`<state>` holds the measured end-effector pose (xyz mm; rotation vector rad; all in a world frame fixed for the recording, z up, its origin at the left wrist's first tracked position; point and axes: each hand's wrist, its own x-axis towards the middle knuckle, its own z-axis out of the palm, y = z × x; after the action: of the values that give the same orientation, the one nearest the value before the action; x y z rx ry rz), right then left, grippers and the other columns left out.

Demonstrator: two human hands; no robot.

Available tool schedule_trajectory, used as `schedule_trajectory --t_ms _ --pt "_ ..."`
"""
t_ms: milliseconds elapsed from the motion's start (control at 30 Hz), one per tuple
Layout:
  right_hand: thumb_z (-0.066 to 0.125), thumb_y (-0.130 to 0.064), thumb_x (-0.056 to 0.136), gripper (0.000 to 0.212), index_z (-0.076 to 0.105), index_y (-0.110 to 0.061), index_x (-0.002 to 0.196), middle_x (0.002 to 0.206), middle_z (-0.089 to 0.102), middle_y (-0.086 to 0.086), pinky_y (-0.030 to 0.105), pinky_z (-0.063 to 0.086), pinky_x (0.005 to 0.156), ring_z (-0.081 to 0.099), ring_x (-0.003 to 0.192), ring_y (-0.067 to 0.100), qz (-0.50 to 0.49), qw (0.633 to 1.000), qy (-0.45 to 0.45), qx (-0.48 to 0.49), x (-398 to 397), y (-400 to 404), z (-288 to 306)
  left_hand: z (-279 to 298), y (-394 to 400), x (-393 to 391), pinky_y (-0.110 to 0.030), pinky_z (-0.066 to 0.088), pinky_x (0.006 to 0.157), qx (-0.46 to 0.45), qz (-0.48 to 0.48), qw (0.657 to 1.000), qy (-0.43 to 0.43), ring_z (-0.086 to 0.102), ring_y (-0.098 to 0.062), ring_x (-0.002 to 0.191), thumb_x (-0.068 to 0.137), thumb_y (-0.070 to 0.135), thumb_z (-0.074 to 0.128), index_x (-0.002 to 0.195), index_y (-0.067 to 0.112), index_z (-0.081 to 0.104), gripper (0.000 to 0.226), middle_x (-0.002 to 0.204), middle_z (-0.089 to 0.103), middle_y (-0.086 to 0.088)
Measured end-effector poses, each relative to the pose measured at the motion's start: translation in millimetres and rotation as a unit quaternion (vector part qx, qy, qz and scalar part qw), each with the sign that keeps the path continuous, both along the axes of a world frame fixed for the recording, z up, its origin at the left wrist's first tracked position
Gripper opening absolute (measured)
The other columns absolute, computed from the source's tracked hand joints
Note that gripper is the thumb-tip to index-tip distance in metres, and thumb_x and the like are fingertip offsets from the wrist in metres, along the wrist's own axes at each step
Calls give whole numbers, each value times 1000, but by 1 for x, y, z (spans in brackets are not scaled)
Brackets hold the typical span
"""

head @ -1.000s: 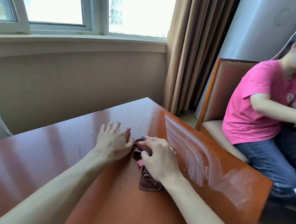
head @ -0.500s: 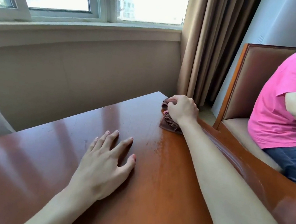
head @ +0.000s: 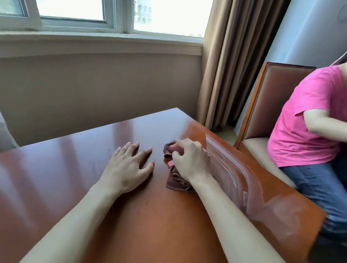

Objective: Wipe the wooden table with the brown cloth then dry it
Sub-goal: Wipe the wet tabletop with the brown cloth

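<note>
Cloth: crumpled brown cloth (head: 177, 180) lies on the shiny reddish wooden worktop (head: 48, 180), near its far right edge.
Right hand (head: 190, 161): grip closed on the cloth.
Left hand (head: 128, 166): flat, fingers spread, just beside the cloth.

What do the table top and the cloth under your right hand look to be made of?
Table: looks like wood under a glossy reddish-brown lacquer; it mirrors the window light, and wet streaks show on its right side. Brown cloth: soft woven fabric, perhaps terry or microfibre; it bunches in folds under the right hand.
</note>
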<state>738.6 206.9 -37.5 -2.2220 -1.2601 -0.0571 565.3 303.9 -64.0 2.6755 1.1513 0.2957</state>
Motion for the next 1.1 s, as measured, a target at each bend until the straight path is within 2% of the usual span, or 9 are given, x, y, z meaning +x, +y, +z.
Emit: schedule_trajectory --t_ms 133,233,333,433,567,800,967,1100 --pt "58 -28 88 28 73 -33 110 122 69 -12 38 52 94 57 117 18 50 999 -2 4 -46 -67 0 4 -4 1 -42 8 125 -5 -3 1000 3 12 -26 154 100 59 35 155 40 32 59 166 20 -6" --pt "59 -30 87 29 73 -35 112 125 67 -17 38 50 97 56 119 17 52 999 9 9 -49 -76 0 4 -4 1 -43 8 125 -4 -5 1000 3 12 -27 154 100 58 35 155 39 32 59 166 20 -8" --pt "57 -35 86 31 72 -39 113 122 68 -13 41 52 96 59 114 20 42 999 18 12 -34 -56 -1 3 -4 -1 -43 9 125 1 -8 1000 0 13 -27 154 99 61 32 155 40 32 60 166 20 -8" --pt "55 -36 84 33 72 -41 112 117 71 -5 42 53 94 61 111 26 10 999 29 14 -2 -20 -2 3 -7 -2 -41 9 125 -2 -10 1000 -9 13 -26 154 89 67 20 155 41 31 72 166 21 -7" --pt "56 -31 84 31 75 -34 108 111 73 1 40 55 88 63 106 31 -39 999 18 14 53 42 0 0 -5 -1 -40 9 125 5 -9 1000 -20 12 -24 153 81 71 11 155 43 30 81 166 20 -4" --pt "54 -20 85 30 76 -29 104 115 70 5 40 49 90 58 113 35 -88 996 -8 13 123 133 1 -4 -2 1 -36 3 126 1 4 1000 -22 3 -15 154 91 70 20 154 50 23 66 167 15 6" --pt "49 -17 91 33 73 -21 113 118 66 9 40 47 89 51 115 37 -75 996 -41 -8 113 119 -7 0 -6 2 -36 1 125 -10 9 1000 -11 1 -14 154 95 73 21 154 51 24 63 168 13 6" --pt "51 -20 89 29 74 -21 107 113 68 7 41 49 87 53 112 35 -44 998 -42 -7 64 65 -8 4 -6 3 -39 2 125 -11 13 999 28 2 -19 155 96 72 22 156 50 19 64 168 10 3"
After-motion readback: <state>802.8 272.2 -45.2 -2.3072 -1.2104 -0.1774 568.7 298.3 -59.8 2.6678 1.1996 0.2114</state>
